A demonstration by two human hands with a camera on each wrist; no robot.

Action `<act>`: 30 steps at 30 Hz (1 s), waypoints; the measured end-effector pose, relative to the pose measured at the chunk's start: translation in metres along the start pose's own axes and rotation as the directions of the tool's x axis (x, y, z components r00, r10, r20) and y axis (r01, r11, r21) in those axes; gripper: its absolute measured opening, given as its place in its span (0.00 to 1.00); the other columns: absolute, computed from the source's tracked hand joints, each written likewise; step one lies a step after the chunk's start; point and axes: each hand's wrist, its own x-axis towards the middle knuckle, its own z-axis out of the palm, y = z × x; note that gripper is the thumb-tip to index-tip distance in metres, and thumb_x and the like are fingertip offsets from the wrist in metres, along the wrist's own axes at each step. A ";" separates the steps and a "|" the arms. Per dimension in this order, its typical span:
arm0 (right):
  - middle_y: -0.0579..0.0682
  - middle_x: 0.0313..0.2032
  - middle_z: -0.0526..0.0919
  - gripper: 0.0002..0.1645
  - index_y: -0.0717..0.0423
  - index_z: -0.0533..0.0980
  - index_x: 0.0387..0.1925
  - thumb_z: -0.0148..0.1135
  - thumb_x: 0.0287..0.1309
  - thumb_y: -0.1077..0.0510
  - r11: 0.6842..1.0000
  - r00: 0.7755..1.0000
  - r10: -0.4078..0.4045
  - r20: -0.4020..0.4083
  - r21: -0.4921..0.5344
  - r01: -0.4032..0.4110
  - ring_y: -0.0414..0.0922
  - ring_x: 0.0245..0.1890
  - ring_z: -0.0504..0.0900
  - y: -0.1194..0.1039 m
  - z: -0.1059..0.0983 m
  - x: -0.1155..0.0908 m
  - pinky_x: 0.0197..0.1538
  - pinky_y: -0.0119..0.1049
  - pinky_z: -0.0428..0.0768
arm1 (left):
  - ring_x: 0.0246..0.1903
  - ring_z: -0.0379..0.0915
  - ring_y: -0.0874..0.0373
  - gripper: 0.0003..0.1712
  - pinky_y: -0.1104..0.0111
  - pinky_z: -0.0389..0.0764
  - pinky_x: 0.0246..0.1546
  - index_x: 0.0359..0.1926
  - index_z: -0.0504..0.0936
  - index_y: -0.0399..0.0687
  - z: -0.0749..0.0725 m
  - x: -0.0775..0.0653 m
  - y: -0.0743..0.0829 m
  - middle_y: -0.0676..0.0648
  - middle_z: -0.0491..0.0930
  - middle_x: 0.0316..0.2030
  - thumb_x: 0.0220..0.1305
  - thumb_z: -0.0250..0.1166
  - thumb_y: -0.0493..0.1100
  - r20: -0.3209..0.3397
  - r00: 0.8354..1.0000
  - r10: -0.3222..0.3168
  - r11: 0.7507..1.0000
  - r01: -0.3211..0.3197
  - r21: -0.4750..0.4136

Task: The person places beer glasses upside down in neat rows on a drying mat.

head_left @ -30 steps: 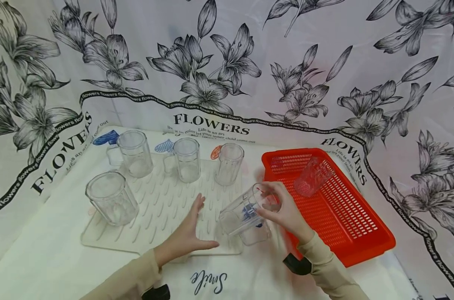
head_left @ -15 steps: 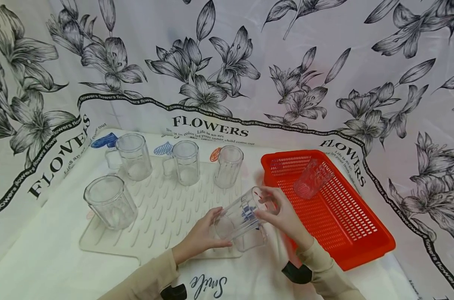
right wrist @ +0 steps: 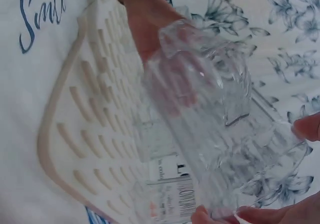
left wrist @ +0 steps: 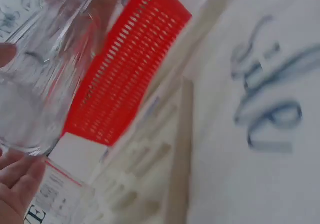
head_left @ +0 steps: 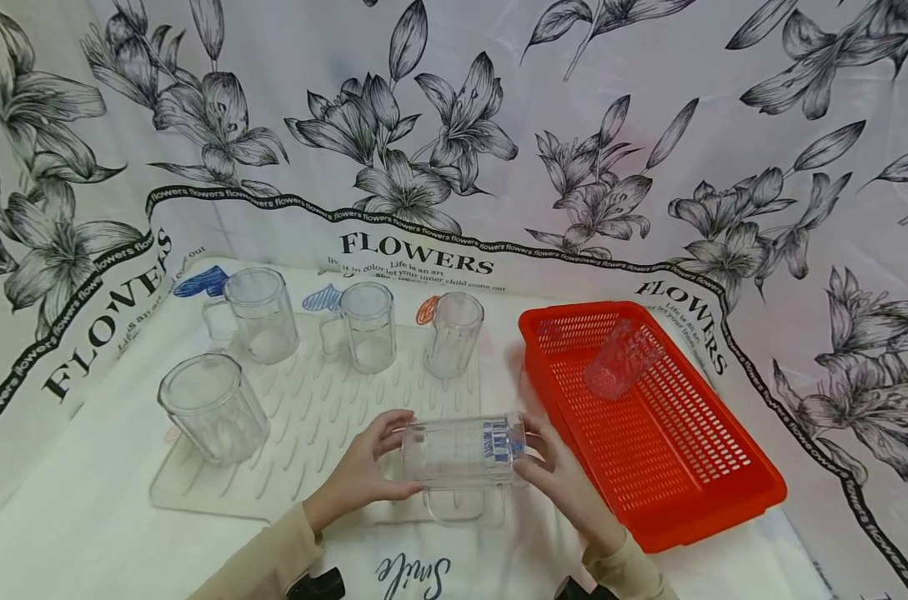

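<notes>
A clear glass mug lies on its side in the air between my two hands, over the front right of the ribbed cream drying mat. Its handle hangs down toward me, and a blue pattern shows at its right end. My left hand holds the left end, thumb below and fingers above. At the other end my right hand grips the glass. Both wrist views show the mug close up, with the right wrist view catching its handle. Part of the fingers is hidden behind the glass.
Three clear mugs stand along the mat's back edge, near coloured scribbles. A wider glass stands at the mat's left. The red perforated basket at right holds one tilted glass.
My left hand has come rightward and taken hold of the mug's left end. The mug has turned from slanted to level and come slightly toward me, with my right hand still on it.
</notes>
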 end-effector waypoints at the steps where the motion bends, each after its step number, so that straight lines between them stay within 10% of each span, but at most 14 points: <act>1: 0.66 0.56 0.61 0.34 0.67 0.55 0.60 0.55 0.54 0.64 0.999 1.000 0.024 0.018 0.023 -0.024 0.60 0.55 0.63 0.002 0.000 0.000 0.52 0.44 0.69 | 0.51 0.67 0.50 0.43 0.65 0.70 0.49 0.57 0.60 0.31 -0.001 0.000 0.002 0.33 0.67 0.52 0.39 0.72 0.31 -0.028 1.000 0.002 0.999 -0.003 -0.052; 9: 0.67 0.52 0.65 0.34 0.72 0.57 0.57 0.60 0.52 0.63 0.989 0.965 0.039 0.259 0.129 -0.075 0.60 0.52 0.65 0.021 0.010 0.004 0.52 0.45 0.69 | 0.52 0.65 0.58 0.39 0.72 0.69 0.49 0.56 0.57 0.21 -0.012 0.015 0.037 0.28 0.62 0.53 0.41 0.65 0.22 -0.124 0.983 0.134 0.953 -0.162 -0.255; 16: 0.57 0.53 0.70 0.38 0.62 0.60 0.61 0.65 0.49 0.58 0.998 0.958 0.041 0.283 -0.047 -0.029 0.53 0.53 0.67 0.042 0.026 0.009 0.52 0.43 0.69 | 0.53 0.65 0.53 0.46 0.65 0.66 0.53 0.60 0.60 0.39 -0.013 0.029 0.066 0.43 0.70 0.52 0.38 0.73 0.32 -0.010 0.988 0.157 0.987 -0.156 0.035; 30: 0.56 0.56 0.70 0.44 0.61 0.59 0.63 0.68 0.47 0.56 0.917 0.967 -0.096 0.235 -0.357 0.177 0.49 0.53 0.69 0.048 0.035 0.011 0.49 0.49 0.71 | 0.49 0.68 0.54 0.50 0.60 0.71 0.47 0.60 0.60 0.43 -0.012 0.025 0.074 0.48 0.72 0.51 0.34 0.77 0.41 0.011 0.977 0.212 0.936 -0.206 0.285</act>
